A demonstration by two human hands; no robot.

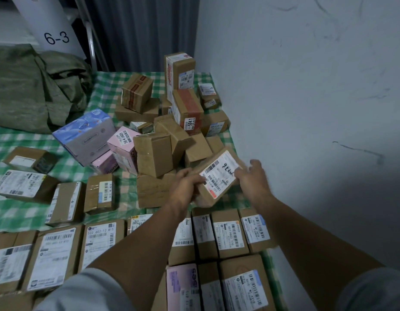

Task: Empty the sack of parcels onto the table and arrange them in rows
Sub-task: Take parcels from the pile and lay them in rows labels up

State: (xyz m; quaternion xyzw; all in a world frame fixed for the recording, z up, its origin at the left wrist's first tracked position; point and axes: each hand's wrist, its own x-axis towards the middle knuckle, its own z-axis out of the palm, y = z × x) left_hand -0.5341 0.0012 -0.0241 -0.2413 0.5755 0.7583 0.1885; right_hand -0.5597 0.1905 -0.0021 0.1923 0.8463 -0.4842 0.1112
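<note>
Cardboard parcel (205, 198) w/ white label (219, 173) | L hand (185, 185) + R hand (252, 178) | fingers (195, 179) pinching its ends

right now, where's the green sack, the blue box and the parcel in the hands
green sack (26, 93), head view, middle of its crumpled cloth
blue box (82, 127), head view, its blue top face
held parcel (221, 173), head view, its white label

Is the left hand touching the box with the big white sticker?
Touching. The head view shows the left hand gripping the labelled parcel, curling over the sticker's left edge.
</note>
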